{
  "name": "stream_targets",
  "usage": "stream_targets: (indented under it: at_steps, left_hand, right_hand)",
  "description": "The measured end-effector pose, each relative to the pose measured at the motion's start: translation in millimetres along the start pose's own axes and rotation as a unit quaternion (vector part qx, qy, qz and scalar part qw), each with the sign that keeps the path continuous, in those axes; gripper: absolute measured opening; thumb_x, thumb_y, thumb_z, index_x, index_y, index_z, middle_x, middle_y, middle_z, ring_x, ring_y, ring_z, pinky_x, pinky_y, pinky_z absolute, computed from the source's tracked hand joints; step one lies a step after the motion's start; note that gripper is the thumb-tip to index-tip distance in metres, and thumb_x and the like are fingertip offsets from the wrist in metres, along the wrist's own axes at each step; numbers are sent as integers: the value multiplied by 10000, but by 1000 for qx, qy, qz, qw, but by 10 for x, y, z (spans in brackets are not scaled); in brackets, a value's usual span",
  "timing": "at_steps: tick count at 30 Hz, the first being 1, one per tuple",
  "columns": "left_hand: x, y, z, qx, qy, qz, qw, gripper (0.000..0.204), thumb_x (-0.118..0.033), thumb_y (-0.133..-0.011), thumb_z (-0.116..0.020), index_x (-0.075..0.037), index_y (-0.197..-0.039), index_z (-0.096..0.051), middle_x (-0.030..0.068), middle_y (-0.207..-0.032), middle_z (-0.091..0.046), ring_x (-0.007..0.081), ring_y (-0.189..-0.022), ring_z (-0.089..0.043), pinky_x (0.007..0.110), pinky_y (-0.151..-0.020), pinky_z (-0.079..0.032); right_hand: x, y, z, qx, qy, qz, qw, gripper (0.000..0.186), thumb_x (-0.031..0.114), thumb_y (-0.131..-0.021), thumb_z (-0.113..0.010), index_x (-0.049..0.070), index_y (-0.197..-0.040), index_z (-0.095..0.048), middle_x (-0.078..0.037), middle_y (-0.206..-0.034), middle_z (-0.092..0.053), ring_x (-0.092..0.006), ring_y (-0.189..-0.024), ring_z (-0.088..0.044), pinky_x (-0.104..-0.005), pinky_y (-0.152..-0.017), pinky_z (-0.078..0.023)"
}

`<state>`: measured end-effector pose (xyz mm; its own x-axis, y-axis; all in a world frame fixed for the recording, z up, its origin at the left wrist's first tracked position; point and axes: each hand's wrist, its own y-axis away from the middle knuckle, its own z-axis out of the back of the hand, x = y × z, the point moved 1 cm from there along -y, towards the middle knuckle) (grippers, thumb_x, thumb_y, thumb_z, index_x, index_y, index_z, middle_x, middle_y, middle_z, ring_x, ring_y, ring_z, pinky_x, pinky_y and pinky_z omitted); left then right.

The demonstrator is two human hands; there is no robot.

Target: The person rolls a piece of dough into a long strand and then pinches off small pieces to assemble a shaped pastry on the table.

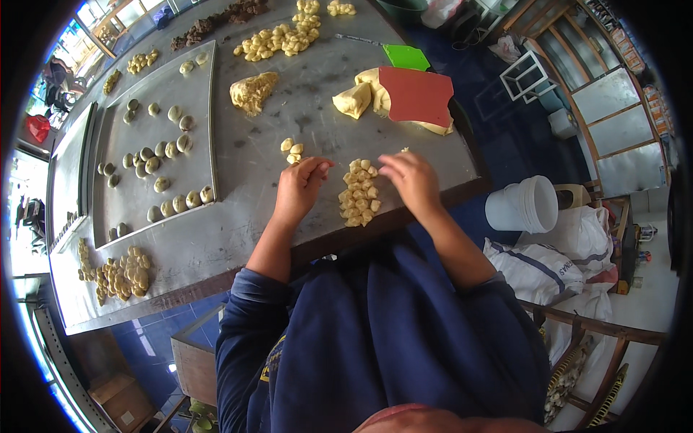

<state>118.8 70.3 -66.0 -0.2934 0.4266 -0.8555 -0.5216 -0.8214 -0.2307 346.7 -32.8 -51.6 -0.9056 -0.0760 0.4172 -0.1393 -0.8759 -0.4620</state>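
My left hand (302,186) is over the steel table (253,166), its fingers curled into a pinch; what they hold, if anything, is hidden. Just beyond it lies a small cluster of pale yellow dough balls (293,149). A larger heap of dough balls (359,193) sits between my hands near the table edge. My right hand (413,179) hovers at the heap's right side, fingers reaching toward it and slightly apart. Farther off rests a big mass of dough (354,101), partly covered by a red sheet (422,97). A rough dough lump (253,94) stands left of it.
A metal tray (206,151) with several greenish-brown balls (171,149) lies at left. More dough balls (124,274) sit at the near left corner, others (281,40) at the back beside brown filling (216,25). A green scraper (406,56) lies beyond the red sheet. White buckets (523,204) stand right.
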Motion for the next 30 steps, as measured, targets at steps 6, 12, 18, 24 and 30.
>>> stream_targets:
  at_steps: [6,12,18,24,30]
  left_hand:
    - [-153,-8,-9,-44,-9,20,999,243,-32,-908,-630,-72,-1143,-678,107,-863,-688,190,-752,-679,304,-654,-509]
    - [-94,-31,15,-40,14,43,998,222,-33,-928,-598,-68,-1137,-666,111,-887,-698,204,-785,-698,319,-658,-526]
    - [-88,-14,43,-165,-245,-54,954,179,-94,-891,-664,-114,-1066,-698,25,-1004,-709,250,-917,-675,371,-776,-523]
    - [-56,-27,-74,0,-165,-186,969,236,-120,-829,-702,-162,-1059,-733,-2,-1068,-714,219,-1101,-607,390,-955,-463]
    - [-39,5,-170,74,-165,-176,968,278,-123,-816,-706,-167,-1088,-740,-1,-1070,-720,217,-1080,-614,388,-955,-462]
  right_hand:
    - [-547,67,84,12,110,-13,994,173,112,-821,-726,105,-993,-746,-43,-938,-694,-268,-881,-634,-375,-769,-527]
    - [-443,131,175,47,113,-51,991,109,93,-846,-680,88,-945,-724,-91,-906,-681,-314,-865,-627,-398,-746,-512]
    - [75,167,151,94,-121,-35,988,83,113,-862,-712,39,-896,-698,-117,-881,-701,-320,-803,-681,-363,-718,-534]
    - [191,248,-10,90,-129,31,987,55,33,-854,-670,28,-906,-687,-122,-853,-663,-318,-795,-650,-392,-725,-517]
    - [367,304,210,140,-170,-65,973,41,-2,-842,-625,10,-868,-654,-136,-843,-651,-344,-826,-625,-414,-744,-493]
